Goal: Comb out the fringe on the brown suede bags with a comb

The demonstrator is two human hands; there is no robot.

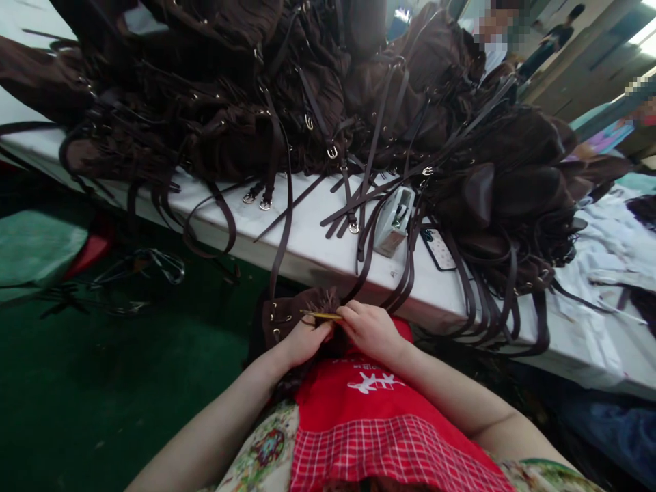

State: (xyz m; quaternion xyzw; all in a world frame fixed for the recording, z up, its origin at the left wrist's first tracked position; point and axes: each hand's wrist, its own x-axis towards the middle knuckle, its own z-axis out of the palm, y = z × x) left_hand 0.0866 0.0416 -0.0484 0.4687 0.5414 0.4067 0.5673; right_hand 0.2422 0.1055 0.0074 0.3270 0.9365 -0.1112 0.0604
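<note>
The right hand point(370, 329) is grasping a slim yellow tool point(324, 315) in a tight pinch; the left hand point(303, 339) is gripping a fringed brown bag point(301, 304), lying in front of the white counter point(315, 242). Flat, smooth dark straps point(290, 198) are looping over its edge.
</note>
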